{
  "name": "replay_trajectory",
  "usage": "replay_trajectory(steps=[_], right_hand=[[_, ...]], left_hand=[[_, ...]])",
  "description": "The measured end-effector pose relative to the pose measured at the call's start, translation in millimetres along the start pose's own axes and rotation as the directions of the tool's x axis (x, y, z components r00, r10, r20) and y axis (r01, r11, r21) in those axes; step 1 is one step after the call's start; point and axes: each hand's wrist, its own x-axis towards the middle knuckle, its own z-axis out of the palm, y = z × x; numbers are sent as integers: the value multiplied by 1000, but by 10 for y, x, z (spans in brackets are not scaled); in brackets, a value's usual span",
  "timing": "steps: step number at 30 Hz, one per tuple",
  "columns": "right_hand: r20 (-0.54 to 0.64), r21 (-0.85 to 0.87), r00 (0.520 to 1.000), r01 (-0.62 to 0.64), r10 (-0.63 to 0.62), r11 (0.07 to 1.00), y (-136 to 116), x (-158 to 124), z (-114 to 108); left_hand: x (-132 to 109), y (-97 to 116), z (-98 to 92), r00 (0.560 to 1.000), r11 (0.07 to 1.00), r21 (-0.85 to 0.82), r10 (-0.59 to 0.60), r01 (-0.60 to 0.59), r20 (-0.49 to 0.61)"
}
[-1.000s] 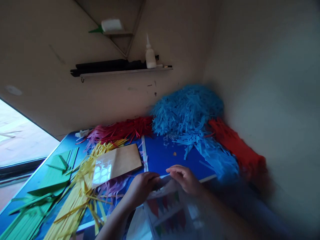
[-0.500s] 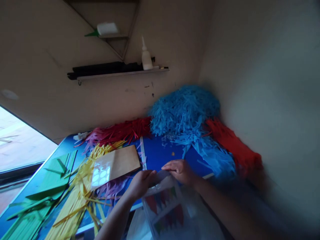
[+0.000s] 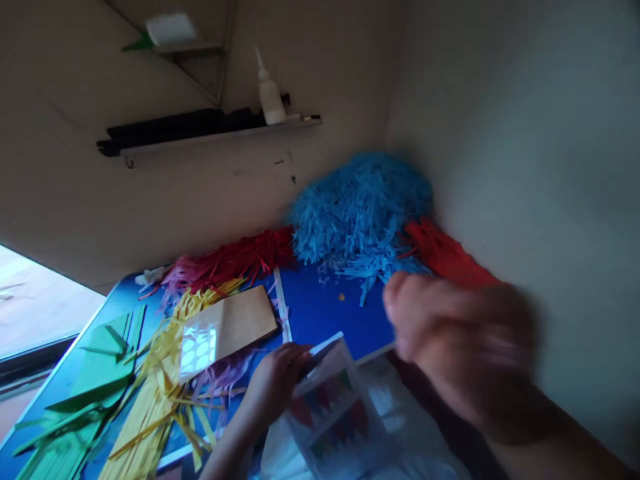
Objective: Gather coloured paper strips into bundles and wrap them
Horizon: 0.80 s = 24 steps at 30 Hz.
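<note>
My left hand (image 3: 280, 377) is closed on the top left edge of a clear plastic bag (image 3: 333, 403) with a print of colourful pennants. The bag hangs at the table's front edge, in front of my body, its top corner free on the right. Raised to the right of the bag, my right hand (image 3: 460, 333) is apart from it and smeared by motion, so its fingers cannot be made out. A brown paper packet with a sheet of white dots (image 3: 240, 323) lies just beyond my left hand.
The blue table (image 3: 320, 307) carries green strips (image 3: 95, 373), yellow strips (image 3: 145, 413), red fringe (image 3: 240, 257), a big heap of blue fringe (image 3: 360, 207) and orange-red fringe (image 3: 450, 257). A wall shelf (image 3: 215, 140) above holds a white glue bottle (image 3: 271, 100).
My right hand has let go of the bag's top edge and moved up and to the right, towards the camera. My left hand keeps its hold. The view has shifted slightly.
</note>
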Motion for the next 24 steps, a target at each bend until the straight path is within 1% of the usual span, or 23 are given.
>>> replay_trajectory(steps=[1, 2, 3, 4, 5, 6, 7, 8, 10, 12, 16, 18, 21, 22, 24], right_hand=[[63, -40, 998, 21, -18, 999, 115, 27, 71], [163, -91, 986, 28, -13, 995, 262, 51, 146], [269, -154, 963, 14, 28, 988, 424, 64, 214], [382, -205, 916, -45, 122, 978, 585, 62, 268], [463, -240, 856, -128, 230, 962, 729, 44, 304], [503, -260, 806, -204, 312, 944, 845, 10, 322], [526, -264, 767, -263, 367, 928, 925, -33, 326], [532, -255, 753, -294, 388, 921, 969, -78, 319], [525, -225, 768, -292, 368, 930, 971, -152, 294], [515, -214, 788, -263, 338, 941, 920, -187, 275], [489, -204, 819, -228, 301, 952, 881, -194, 270], [475, -190, 825, -244, 307, 951, 913, -201, 260], [446, -166, 837, -270, 316, 949, 960, -209, 208], [441, -161, 842, -266, 311, 950, 957, -202, 187], [473, -171, 834, -230, 285, 958, 899, -162, 158]], left_hand=[[-78, 28, 5, 999, 1000, 29, 9, -8, -32], [-160, 51, 16, 998, 998, 61, 20, -15, -67], [-238, 67, 34, 994, 995, 95, 36, -26, -104], [-309, 78, 54, 989, 991, 126, 60, -43, -138], [-368, 84, 74, 982, 986, 154, 89, -63, -167], [-415, 89, 90, 975, 981, 175, 117, -84, -186], [-449, 93, 101, 969, 976, 193, 143, -104, -201], [-471, 99, 107, 962, 970, 208, 168, -123, -214], [-489, 116, 106, 949, 961, 233, 204, -147, -242], [-486, 143, 101, 945, 960, 236, 211, -151, -252], [-487, 171, 83, 964, 977, 169, 166, -131, -208], [-507, 147, 63, 966, 988, 101, 138, -118, -218], [-555, 82, 66, 953, 991, -74, 82, -108, -293], [-567, 64, 93, 949, 985, -135, 63, -110, -310], [-574, 45, 194, 933, 973, -203, 32, -111, -359]])
